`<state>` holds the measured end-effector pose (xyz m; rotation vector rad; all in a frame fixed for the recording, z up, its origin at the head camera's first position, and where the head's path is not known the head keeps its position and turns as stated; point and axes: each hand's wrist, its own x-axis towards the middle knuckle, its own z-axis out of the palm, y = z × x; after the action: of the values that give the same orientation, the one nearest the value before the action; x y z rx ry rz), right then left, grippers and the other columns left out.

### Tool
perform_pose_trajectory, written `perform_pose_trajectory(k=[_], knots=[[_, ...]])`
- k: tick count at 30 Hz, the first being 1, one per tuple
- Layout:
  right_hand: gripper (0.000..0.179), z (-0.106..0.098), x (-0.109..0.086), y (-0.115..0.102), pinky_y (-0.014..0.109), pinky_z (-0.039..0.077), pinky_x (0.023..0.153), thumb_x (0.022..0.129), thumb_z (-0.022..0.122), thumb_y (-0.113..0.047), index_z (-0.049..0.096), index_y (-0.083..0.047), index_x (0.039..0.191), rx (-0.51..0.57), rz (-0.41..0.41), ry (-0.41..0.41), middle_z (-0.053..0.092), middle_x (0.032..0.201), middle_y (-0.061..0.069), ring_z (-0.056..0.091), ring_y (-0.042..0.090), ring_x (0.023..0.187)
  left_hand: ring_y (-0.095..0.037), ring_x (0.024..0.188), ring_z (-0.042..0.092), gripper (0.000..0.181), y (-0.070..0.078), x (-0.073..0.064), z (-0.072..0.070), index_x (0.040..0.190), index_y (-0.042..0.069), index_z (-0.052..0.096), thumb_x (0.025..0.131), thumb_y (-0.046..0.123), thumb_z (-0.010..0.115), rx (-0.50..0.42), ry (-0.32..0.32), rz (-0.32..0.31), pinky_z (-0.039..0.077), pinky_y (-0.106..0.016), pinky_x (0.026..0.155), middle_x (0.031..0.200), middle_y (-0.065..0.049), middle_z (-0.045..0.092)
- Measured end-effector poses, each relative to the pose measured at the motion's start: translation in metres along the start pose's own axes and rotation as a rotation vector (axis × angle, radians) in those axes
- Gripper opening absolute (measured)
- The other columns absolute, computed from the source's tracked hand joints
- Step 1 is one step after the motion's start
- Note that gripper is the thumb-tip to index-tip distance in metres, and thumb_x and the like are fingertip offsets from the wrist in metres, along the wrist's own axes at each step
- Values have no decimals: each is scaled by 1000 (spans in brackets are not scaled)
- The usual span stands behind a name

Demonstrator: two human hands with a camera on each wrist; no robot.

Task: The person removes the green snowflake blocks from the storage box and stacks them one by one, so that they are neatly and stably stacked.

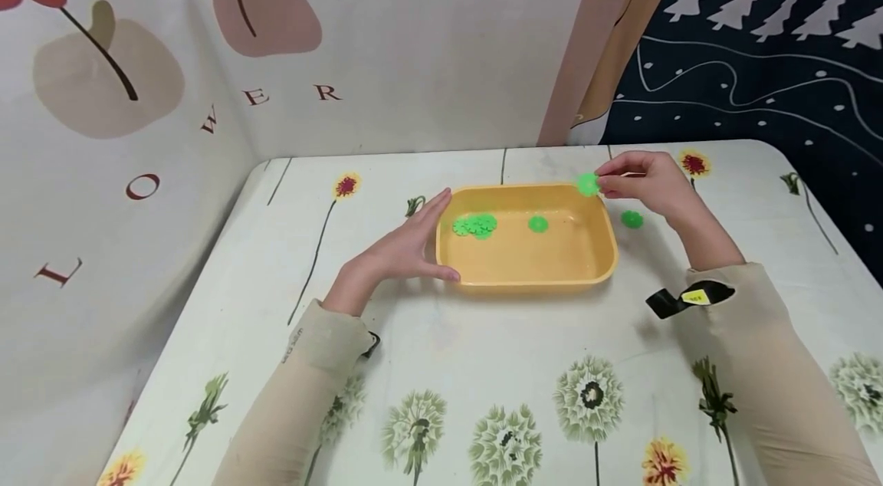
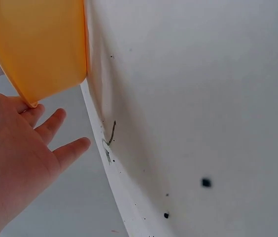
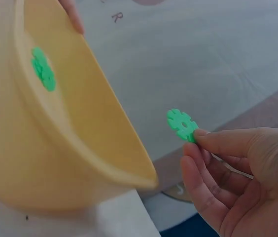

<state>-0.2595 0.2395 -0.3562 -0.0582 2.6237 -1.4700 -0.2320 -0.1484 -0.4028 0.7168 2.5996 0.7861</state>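
Green notched disc [image 1: 589, 185] pinched in the right hand [image 1: 645, 183], near the far right corner of a yellow tray [image 1: 527, 271].
Thumb and fingertips grasp the disc's edge; the left hand [image 1: 403, 244] rests spread against the tray's left end, fingers straight, thumb at the near rim. Inside the tray, a green cluster of overlapping discs [image 1: 476, 225] lies to the left and a single disc [image 1: 538, 224] near the middle; a loose disc [image 1: 631, 219] lies right of the tray on the flowered tablecloth [image 1: 483, 340].
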Motion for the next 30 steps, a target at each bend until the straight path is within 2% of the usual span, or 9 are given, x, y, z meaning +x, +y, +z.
perform_pose_trajectory(k=[9,17,20,22,27,30], knots=[[25,-10,-2,29,10,56,73,94,69,-28,69,-10,111,31,60,47,63,84,-25,66,-4,74,-22,158,2,132,-2,-1,1,162,22,-5,71,55,85,5,-9,12,26,-54,122,169,11,-10],[29,-16,-4,52,11,56,74,94,69,-28,68,-7,114,68,107,53,63,83,-27,66,-6,75,-21,158,2,131,1,0,0,162,21,-5,72,53,85,11,-11,4,25,-53,123,169,11,-10],[32,-17,-5,59,11,56,73,95,68,-26,66,-2,117,55,119,63,62,81,-26,66,-7,74,-22,158,3,130,2,0,0,162,21,-5,72,51,86,7,-9,1,25,-53,123,169,10,-10],[27,-19,-5,64,10,56,71,94,70,-25,69,-5,112,76,161,83,62,81,-24,65,-6,73,-21,158,3,130,2,-1,0,162,22,-5,72,51,86,6,-6,-4,25,-53,123,169,11,-10],[28,-21,-4,74,9,55,69,94,70,-23,67,-2,113,56,218,87,61,79,-23,64,-5,70,-21,158,2,131,1,0,0,162,22,-5,72,51,86,4,-3,5,25,-53,123,169,11,-10],[35,-21,-4,78,10,55,69,95,68,-23,63,3,119,10,221,72,60,77,-25,63,-6,70,-21,158,1,131,1,0,0,161,22,-6,72,51,85,0,-5,8,24,-52,123,169,11,-11]])
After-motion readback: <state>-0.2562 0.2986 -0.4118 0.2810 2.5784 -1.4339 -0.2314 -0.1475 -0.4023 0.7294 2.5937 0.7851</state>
